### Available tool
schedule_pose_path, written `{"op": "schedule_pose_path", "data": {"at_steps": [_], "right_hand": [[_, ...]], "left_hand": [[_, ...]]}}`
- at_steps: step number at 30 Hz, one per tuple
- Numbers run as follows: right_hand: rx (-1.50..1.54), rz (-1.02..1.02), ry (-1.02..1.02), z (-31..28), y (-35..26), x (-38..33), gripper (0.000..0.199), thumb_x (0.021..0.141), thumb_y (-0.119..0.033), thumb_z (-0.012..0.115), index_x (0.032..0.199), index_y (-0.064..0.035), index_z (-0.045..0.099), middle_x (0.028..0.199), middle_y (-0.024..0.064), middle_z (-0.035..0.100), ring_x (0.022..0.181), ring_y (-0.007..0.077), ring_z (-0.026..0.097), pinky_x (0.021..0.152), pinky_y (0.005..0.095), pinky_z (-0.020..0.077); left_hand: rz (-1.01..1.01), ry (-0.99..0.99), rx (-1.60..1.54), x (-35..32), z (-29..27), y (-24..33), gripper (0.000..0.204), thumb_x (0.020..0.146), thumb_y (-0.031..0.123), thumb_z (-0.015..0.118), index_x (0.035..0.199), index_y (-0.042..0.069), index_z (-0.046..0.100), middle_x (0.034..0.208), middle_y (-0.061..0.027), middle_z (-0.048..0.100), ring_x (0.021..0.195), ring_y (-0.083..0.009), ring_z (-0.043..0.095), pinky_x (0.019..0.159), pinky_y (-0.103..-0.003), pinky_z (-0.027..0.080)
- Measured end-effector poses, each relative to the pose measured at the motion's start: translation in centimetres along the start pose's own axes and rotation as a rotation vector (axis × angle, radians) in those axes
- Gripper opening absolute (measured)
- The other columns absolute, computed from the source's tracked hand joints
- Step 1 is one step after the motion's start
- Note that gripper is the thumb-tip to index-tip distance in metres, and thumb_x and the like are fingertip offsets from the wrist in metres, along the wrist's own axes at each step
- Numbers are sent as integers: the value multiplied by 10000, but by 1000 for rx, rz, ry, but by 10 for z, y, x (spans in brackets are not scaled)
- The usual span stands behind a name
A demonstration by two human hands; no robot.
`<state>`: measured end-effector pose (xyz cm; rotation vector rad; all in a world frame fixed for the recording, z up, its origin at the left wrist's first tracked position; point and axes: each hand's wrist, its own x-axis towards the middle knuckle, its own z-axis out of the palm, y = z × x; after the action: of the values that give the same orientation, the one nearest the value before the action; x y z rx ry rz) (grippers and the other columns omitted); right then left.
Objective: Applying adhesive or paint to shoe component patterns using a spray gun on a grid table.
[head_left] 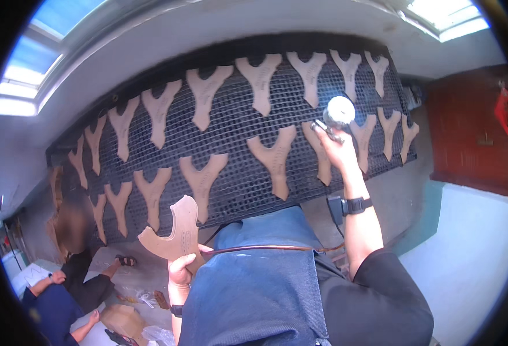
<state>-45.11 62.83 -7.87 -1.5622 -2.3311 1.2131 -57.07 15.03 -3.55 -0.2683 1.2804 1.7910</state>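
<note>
A black, flat mesh rack (236, 130) carried eighteen tan, Y-shaped board pieces (272, 158), in two rows of nine. One blue denim apron (260, 288) covered the wearer's front; one brown, flexible hose (265, 248) crossed it. The left hand (180, 271), held low, had its fingers clamped on the stem of one tan, Y-shaped hand-held piece (182, 233), before the rack. The right hand (339, 151), arm extended forward, had its fingers wrapped around one silver, round-cupped metal spray gun (340, 111), partly obstructing the lower row.
</note>
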Motion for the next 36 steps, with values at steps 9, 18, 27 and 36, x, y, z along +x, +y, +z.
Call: {"op": "schedule_pose_path", "data": {"at_steps": [9, 18, 27, 36], "right_hand": [[205, -201, 20, 59, -77, -5, 326, 959, -338, 747, 1136, -65, 774, 866, 56, 761, 797, 94, 674, 770, 283, 525], [-29, -233, 148, 66, -151, 118, 457, 920, -553, 689, 1077, -134, 782, 931, 148, 766, 939, 339, 743, 855, 420, 558], [-83, -182, -9, 65, -124, 157, 464, 921, -529, 699, 1105, -111, 780, 991, 174, 768, 999, 348, 739, 891, 433, 559], [-79, -206, 113, 55, -139, 209, 506, 924, -557, 692, 1121, -98, 773, 1002, 177, 767, 1019, 312, 737, 916, 417, 546]], "left_hand": [[130, 41, 87, -13, -66, 41, 654, 732, 174, 648, 1306, -118, 539, 1044, -275, 709, 961, -401, 709, 905, -442, 552], [23, 148, 41, 0, -27, 40, 837, 687, 196, 673, 1448, -70, 447, 1356, -209, 577, 928, -363, 716, 809, -445, 601], [-38, 243, 36, 18, 0, 52, 821, 680, 186, 692, 1421, -83, 464, 1332, -204, 588, 915, -347, 712, 814, -443, 603], [-35, 237, 31, 23, 15, 51, 802, 698, 163, 704, 1418, -87, 453, 1290, -211, 590, 913, -354, 709, 807, -447, 619]]}}
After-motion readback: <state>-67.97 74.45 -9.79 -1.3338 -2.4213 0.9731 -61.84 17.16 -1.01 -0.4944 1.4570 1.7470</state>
